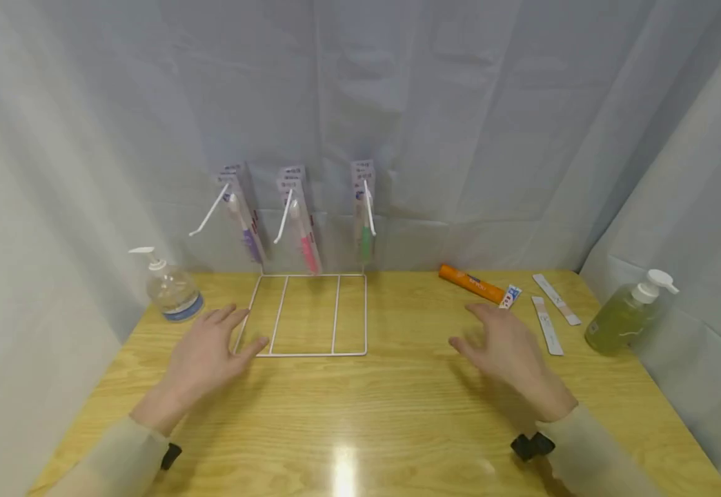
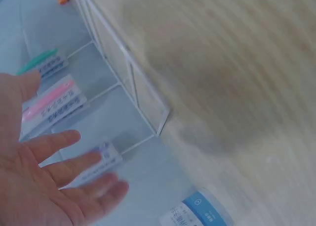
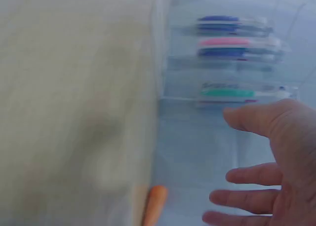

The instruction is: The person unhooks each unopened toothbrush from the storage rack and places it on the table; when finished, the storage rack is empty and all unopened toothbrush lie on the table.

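Note:
My left hand [image 1: 208, 352] hovers at the front left corner of a white wire rack [image 1: 310, 355], its fingers spread and holding nothing. Over on the right, my right hand [image 1: 509, 348] is also spread, just in front of an orange tube-shaped item [image 1: 472, 284] and a small blue-and-white packet [image 1: 510, 297]. Packaged toothbrushes hang from the rack's hooks: purple [image 1: 251, 244] on the left, pink [image 1: 308, 254] in the middle, green [image 1: 366, 243] on the right. In the left wrist view, bare fingers [image 2: 69, 171] show before the packs.
A clear pump bottle [image 1: 172, 293] stands left of the rack. At the right edge is a green pump bottle [image 1: 619, 319]. Two slim white packets [image 1: 548, 326] lie between it and my right hand. A grey curtain [image 1: 428, 124] hangs behind the wooden table [image 1: 397, 414].

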`<state>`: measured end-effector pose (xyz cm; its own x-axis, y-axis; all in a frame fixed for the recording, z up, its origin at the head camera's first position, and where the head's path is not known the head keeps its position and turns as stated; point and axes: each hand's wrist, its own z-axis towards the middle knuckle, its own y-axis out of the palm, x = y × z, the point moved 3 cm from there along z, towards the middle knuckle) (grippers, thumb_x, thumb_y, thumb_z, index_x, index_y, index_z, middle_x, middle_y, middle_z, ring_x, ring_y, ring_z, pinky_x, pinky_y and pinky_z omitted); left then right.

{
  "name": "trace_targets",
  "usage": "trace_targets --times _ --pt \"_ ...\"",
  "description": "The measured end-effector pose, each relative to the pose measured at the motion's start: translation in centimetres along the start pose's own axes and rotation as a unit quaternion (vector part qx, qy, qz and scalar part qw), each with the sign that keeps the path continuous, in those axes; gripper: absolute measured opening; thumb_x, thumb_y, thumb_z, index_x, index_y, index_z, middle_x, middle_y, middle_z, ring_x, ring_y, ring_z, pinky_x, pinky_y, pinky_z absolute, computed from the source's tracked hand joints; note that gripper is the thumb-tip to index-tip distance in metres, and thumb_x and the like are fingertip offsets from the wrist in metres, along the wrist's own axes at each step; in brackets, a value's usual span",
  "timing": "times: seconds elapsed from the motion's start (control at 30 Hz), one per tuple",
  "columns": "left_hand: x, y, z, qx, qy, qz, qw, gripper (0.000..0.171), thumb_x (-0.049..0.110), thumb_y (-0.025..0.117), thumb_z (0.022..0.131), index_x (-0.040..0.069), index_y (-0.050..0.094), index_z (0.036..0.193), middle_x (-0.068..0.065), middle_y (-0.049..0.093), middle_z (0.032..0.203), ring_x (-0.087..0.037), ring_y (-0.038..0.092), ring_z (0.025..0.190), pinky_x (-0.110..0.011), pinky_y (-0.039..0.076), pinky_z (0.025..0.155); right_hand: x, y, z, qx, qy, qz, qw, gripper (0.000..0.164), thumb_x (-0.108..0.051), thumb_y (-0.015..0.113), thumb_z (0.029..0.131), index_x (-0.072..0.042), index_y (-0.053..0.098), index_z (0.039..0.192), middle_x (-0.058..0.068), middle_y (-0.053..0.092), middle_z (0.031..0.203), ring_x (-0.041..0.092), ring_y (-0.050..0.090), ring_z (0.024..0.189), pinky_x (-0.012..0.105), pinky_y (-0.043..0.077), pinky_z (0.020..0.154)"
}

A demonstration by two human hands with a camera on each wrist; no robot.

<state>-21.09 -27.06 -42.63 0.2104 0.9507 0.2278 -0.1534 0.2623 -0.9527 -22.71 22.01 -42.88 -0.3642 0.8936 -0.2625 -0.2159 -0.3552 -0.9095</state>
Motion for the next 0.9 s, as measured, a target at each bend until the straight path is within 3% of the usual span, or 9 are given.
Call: trace_targets --times 0.07,0.13,0.2,0.3,0.5,0.6,0.7,0.8,0.9 --pt "-0.3 -0.3 0.3 0.0 -0.004 -0.028 0.9996 0.068 0.052 0.071 0.107 0.001 0.066 0.152 -0.031 0.066 0.154 -0.059 0.064 0.139 -0.074 0.055 0.116 -0.4 -0.5 0.9 0.02 -0.002 0.04 0.999 0.061 -0.04 0.086 0.097 -0.001 0.073 0.143 0.023 0.083 0.125 0.044 0.079 0.09 0.049 0.066 0.064" --pt "-0.7 -0.5 0.7 -0.003 -0.008 -0.059 0.9982 0.058 0.044 0.072 0.108 0.0 0.071 0.145 -0.028 0.074 0.144 -0.054 0.073 0.127 -0.07 0.062 0.107 -0.9 -1.0 2.1 0.039 -0.008 0.082 0.996 0.052 -0.035 0.086 0.098 -0.003 0.076 0.139 0.02 0.085 0.118 0.04 0.079 0.083 0.046 0.066 0.061" --pt "-1.2 -0.5 1.1 -0.008 -0.014 -0.091 0.9957 0.049 0.037 0.072 0.108 -0.001 0.075 0.139 -0.025 0.08 0.133 -0.047 0.08 0.115 -0.065 0.067 0.098 -1.5 -1.3 3.5 0.047 -0.01 0.134 0.99 0.047 -0.028 0.085 0.099 -0.003 0.077 0.137 0.021 0.084 0.118 0.04 0.081 0.085 0.049 0.071 0.069" --pt "-2.0 -0.3 1.7 -0.025 -0.028 -0.132 0.9906 0.043 0.031 0.074 0.107 -0.001 0.076 0.135 -0.022 0.084 0.123 -0.039 0.083 0.104 -0.059 0.07 0.092 -2.5 -1.2 5.7 0.045 -0.008 0.211 0.976 0.042 -0.019 0.083 0.101 -0.001 0.076 0.137 0.023 0.081 0.129 0.041 0.082 0.111 0.056 0.073 0.092" --pt "-3.6 0.6 2.7 -0.067 -0.068 -0.18 0.979 0.046 0.026 0.075 0.106 -0.003 0.072 0.141 -0.025 0.082 0.127 -0.039 0.082 0.107 -0.053 0.07 0.092 -4.3 0.3 10.4 0.04 0.012 0.324 0.945 0.039 -0.015 0.08 0.103 0.001 0.074 0.138 0.025 0.08 0.131 0.04 0.081 0.116 0.054 0.071 0.101" --pt "-4.3 1.3 3.4 -0.091 -0.095 -0.216 0.9675 0.052 0.021 0.075 0.104 -0.006 0.066 0.147 -0.028 0.08 0.129 -0.033 0.082 0.098 -0.042 0.07 0.083 -5.0 1.3 13.0 0.048 0.02 0.367 0.929 0.04 -0.014 0.08 0.103 0.003 0.074 0.138 0.025 0.08 0.132 0.041 0.079 0.12 0.055 0.069 0.105" --pt "-4.9 2.0 3.9 -0.105 -0.126 -0.264 0.9504 0.057 0.015 0.076 0.103 -0.01 0.06 0.151 -0.033 0.077 0.131 -0.022 0.079 0.082 -0.031 0.068 0.071 -5.7 2.4 15.3 0.05 0.032 0.41 0.91 0.043 -0.01 0.08 0.102 0.007 0.071 0.141 0.028 0.077 0.137 0.045 0.076 0.126 0.056 0.065 0.112" --pt "-5.5 2.6 4.1 -0.113 -0.15 -0.299 0.9355 0.06 0.008 0.076 0.101 -0.014 0.056 0.153 -0.036 0.074 0.133 -0.015 0.075 0.075 -0.029 0.068 0.064 -6.3 3.5 17.1 0.042 0.045 0.453 0.889 0.045 -0.005 0.079 0.102 0.009 0.067 0.143 0.031 0.074 0.142 0.048 0.073 0.131 0.054 0.063 0.117" --pt "-6.0 3.1 4.2 -0.117 -0.167 -0.318 0.9261 0.061 0.002 0.076 0.098 -0.016 0.055 0.153 -0.037 0.072 0.135 -0.013 0.073 0.075 -0.029 0.068 0.063 -6.7 4.3 18.4 0.042 0.051 0.48 0.875 0.044 -0.002 0.078 0.102 0.009 0.068 0.143 0.032 0.073 0.142 0.047 0.073 0.13 0.047 0.064 0.117"
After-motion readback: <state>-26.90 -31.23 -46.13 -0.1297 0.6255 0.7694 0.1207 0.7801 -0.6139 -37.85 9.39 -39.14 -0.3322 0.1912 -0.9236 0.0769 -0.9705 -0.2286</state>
